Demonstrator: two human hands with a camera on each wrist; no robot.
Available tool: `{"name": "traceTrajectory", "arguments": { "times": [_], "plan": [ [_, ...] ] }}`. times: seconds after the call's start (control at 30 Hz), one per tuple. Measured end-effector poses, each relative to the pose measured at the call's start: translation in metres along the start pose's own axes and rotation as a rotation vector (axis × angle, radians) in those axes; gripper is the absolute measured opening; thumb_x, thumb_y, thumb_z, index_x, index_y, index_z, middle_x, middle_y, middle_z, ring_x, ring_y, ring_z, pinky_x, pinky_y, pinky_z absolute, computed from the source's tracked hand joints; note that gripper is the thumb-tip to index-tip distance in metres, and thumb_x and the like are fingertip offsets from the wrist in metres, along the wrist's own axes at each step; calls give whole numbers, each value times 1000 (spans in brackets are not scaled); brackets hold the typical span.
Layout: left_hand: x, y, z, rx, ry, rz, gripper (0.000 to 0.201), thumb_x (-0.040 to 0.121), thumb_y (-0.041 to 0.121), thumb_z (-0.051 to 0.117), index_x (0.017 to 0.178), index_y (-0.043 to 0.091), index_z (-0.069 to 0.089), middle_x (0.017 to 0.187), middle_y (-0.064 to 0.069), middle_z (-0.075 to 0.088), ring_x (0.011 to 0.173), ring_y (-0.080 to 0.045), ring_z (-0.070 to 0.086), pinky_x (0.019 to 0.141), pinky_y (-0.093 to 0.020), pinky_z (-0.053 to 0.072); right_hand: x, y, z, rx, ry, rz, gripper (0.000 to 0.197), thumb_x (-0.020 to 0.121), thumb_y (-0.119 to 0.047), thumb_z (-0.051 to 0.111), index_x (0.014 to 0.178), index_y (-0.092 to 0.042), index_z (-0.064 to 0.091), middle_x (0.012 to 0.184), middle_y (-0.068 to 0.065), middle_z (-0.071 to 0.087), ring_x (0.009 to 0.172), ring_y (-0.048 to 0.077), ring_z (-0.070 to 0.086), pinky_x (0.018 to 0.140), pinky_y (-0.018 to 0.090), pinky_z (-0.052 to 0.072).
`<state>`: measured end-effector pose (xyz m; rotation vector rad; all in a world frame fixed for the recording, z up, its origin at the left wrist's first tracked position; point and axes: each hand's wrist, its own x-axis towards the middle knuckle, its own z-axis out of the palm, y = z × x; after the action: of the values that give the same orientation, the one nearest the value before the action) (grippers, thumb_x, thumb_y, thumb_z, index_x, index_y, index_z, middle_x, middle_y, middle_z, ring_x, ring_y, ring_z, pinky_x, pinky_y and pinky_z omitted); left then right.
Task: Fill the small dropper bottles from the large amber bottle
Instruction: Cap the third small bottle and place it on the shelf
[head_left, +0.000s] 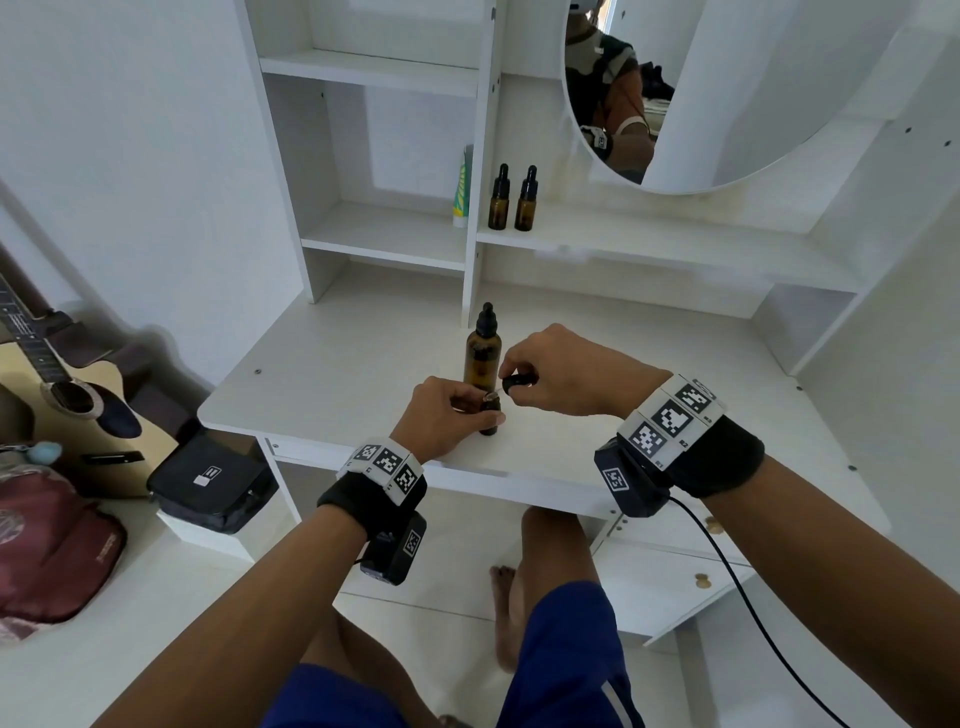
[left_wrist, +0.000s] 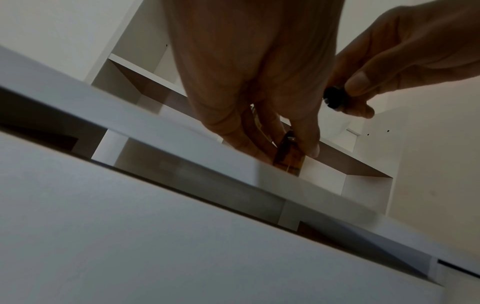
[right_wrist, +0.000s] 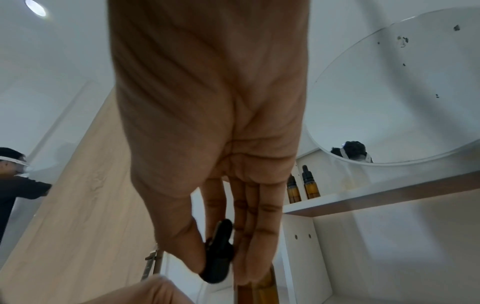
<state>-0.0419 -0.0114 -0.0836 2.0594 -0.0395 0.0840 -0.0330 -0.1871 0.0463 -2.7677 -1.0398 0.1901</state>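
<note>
The large amber bottle (head_left: 483, 358) with a black dropper cap stands upright on the white desk (head_left: 322, 379). Just in front of it my left hand (head_left: 447, 418) grips a small amber dropper bottle (head_left: 490, 415), which stands on the desk with its neck uncovered. In the left wrist view that small bottle (left_wrist: 288, 159) shows between my fingers. My right hand (head_left: 540, 376) pinches its black dropper cap (head_left: 517, 383), tilted, with the glass tip at the bottle's mouth. The right wrist view shows the cap (right_wrist: 219, 252) between thumb and fingers. Two more capped small bottles (head_left: 511, 200) stand on the shelf.
A green and white tube (head_left: 461, 195) leans in the shelf compartment to the left of the two bottles. A round mirror (head_left: 701, 88) hangs above the shelf. Left of the desk lie a guitar (head_left: 67, 395), a black pouch (head_left: 208, 480) and a red bag (head_left: 47, 545).
</note>
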Motion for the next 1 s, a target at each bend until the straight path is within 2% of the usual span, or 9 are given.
{"name": "traceTrajectory", "arguments": {
  "times": [0.13, 0.3, 0.47, 0.57, 0.7, 0.77, 0.83, 0.87, 1.0],
  "plan": [
    [0, 1, -1, -8, -1, -13, 27, 73, 31, 83, 95, 17, 78, 90, 4, 76, 86, -7, 70, 80, -19, 52, 3, 2, -3, -30, 1, 17, 24, 91, -24, 60, 112, -18, 69, 107, 1, 65, 91, 14, 56, 86, 34, 52],
    [-1, 3, -1, -18, -1, -21, 25, 73, 30, 83, 94, 18, 79, 89, 6, 76, 85, -5, 70, 79, -17, 50, 6, 4, -1, -20, -44, 37, 26, 91, -23, 59, 114, -19, 69, 106, 2, 64, 96, 18, 59, 86, 35, 52],
    [-1, 2, -1, -22, 2, -13, 21, 72, 29, 84, 90, 20, 79, 85, 8, 76, 83, -4, 70, 79, -18, 52, 19, 1, 9, -38, -21, -26, 23, 91, -21, 61, 113, -17, 69, 93, -4, 56, 84, 10, 48, 75, 23, 38],
    [-1, 1, -1, -29, 3, -24, 21, 72, 29, 84, 89, 18, 79, 83, 6, 76, 82, -5, 71, 76, -18, 51, 25, -1, 16, -15, -77, -38, 19, 89, -17, 63, 108, -17, 68, 100, 1, 62, 84, 14, 54, 72, 24, 42],
    [0, 0, -1, -34, -2, -36, 23, 71, 29, 85, 91, 18, 79, 85, 6, 76, 82, -3, 70, 75, -13, 48, 29, 1, 20, -20, -125, -30, 24, 89, -9, 63, 112, -16, 65, 92, 0, 58, 78, 14, 53, 64, 21, 40],
    [1, 0, -1, -32, -1, -39, 24, 71, 29, 85, 91, 18, 79, 85, 7, 76, 82, -2, 70, 74, -12, 48, 30, 1, 19, -9, -130, -37, 25, 90, -8, 63, 113, -16, 67, 92, 3, 61, 78, 18, 58, 68, 29, 49],
    [1, -1, 0, -27, 3, -38, 25, 71, 30, 85, 92, 18, 79, 84, 7, 76, 81, -2, 70, 73, -12, 48, 31, 0, 17, -16, -153, -25, 22, 92, -11, 62, 113, -14, 69, 95, 8, 64, 78, 23, 62, 71, 35, 54],
    [1, -1, -1, -28, 3, -35, 25, 71, 31, 85, 92, 19, 79, 84, 7, 76, 81, -2, 70, 73, -12, 48, 31, -1, 16, -39, -164, -15, 20, 93, -15, 61, 112, -11, 68, 95, 10, 65, 77, 23, 62, 68, 34, 52],
    [1, -2, -2, -27, -1, -35, 23, 70, 32, 85, 89, 20, 79, 84, 6, 76, 82, -5, 70, 76, -19, 53, 34, -7, 18, -184, -164, 48, 35, 98, -37, 55, 94, -3, 62, 80, 7, 55, 59, 14, 45, 51, 24, 32]
  ]
}}
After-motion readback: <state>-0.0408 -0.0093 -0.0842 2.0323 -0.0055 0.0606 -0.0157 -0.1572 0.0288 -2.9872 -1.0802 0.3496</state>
